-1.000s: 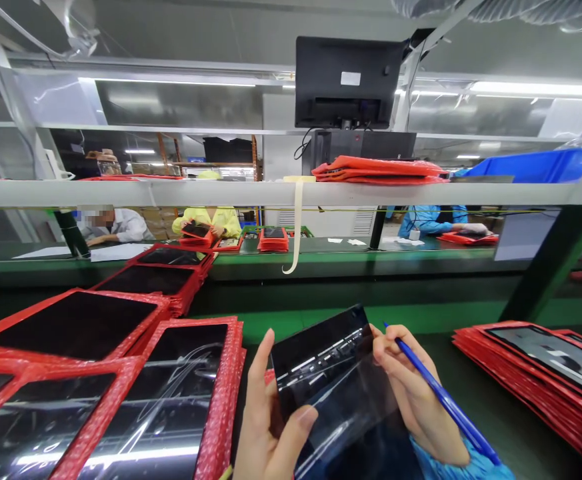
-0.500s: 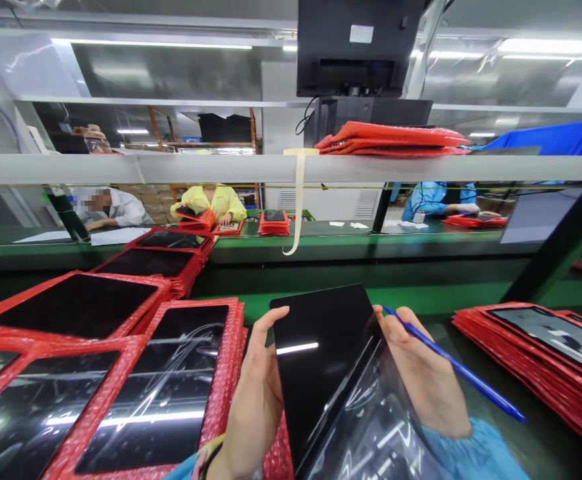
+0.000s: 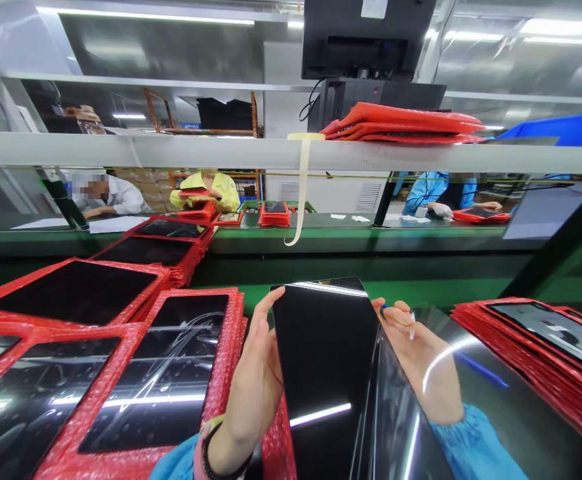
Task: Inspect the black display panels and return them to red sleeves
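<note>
- Left of the black panel, stacks of red bubble-wrap sleeves holding dark screens cover the green desk.
- The left hand is grasping the panel's left edge, fingers stretched up along it, thumb hidden behind.
- The panel is held upright between both hands, above the desk's near edge. Its long axis runs from the person's chest up and away, its top short edge pointing toward the grey shelf beyond it, glossy face toward the camera.
- Right of the panel a clear film hangs off its right edge. The right hand shows through it, grasping a blue pen and touching that edge.
- Half a second ago the film lay lower and the pen showed bare; the panel now stands straighter.
- Further right lies another red stack.
- Beyond the shelf, other people work at a second line under strip lights.
</note>
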`<action>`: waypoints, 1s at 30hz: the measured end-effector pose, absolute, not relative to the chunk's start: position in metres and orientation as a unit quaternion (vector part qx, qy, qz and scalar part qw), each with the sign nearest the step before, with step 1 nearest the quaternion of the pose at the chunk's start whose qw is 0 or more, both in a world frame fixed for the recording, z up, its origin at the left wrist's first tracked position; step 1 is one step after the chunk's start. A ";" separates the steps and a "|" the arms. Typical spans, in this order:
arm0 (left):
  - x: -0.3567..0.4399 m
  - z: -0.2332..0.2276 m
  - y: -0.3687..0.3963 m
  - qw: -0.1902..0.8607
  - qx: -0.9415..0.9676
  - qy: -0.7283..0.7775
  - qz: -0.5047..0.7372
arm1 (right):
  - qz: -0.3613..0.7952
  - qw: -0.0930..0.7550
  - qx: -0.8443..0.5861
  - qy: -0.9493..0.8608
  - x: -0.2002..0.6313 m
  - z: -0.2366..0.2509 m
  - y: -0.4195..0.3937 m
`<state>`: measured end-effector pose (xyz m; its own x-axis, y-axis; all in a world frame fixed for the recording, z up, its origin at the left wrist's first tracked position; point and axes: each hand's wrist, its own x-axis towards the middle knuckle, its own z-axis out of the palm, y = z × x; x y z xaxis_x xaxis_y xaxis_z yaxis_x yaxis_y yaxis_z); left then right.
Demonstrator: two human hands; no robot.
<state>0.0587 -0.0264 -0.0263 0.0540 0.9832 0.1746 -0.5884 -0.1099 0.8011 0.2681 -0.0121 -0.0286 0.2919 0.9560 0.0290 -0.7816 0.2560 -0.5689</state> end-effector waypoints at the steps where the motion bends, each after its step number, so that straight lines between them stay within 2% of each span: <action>1: 0.059 -0.027 -0.026 0.614 0.385 0.258 0.639 | 0.563 0.770 -0.235 -0.186 0.268 -0.028 -0.012; 6: 0.059 -0.025 -0.025 0.593 0.394 0.270 0.648 | 0.550 0.757 -0.289 -0.205 0.268 -0.029 -0.010; 17: 0.058 -0.014 -0.025 0.677 0.328 0.223 0.620 | 0.541 0.715 -0.405 -0.177 0.260 -0.029 -0.010; 21: 0.055 -0.015 -0.027 0.674 0.342 0.224 0.615 | 0.523 0.709 -0.444 -0.164 0.257 -0.029 -0.010; 30: 0.054 -0.018 -0.026 0.676 0.342 0.249 0.603 | 0.498 0.696 -0.443 -0.265 0.256 -0.028 -0.013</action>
<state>0.0536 -0.0259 -0.0179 0.1478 0.9861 0.0758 -0.6462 0.0383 0.7622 0.2558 -0.0126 -0.0281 0.3624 0.9292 -0.0726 -0.4585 0.1100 -0.8819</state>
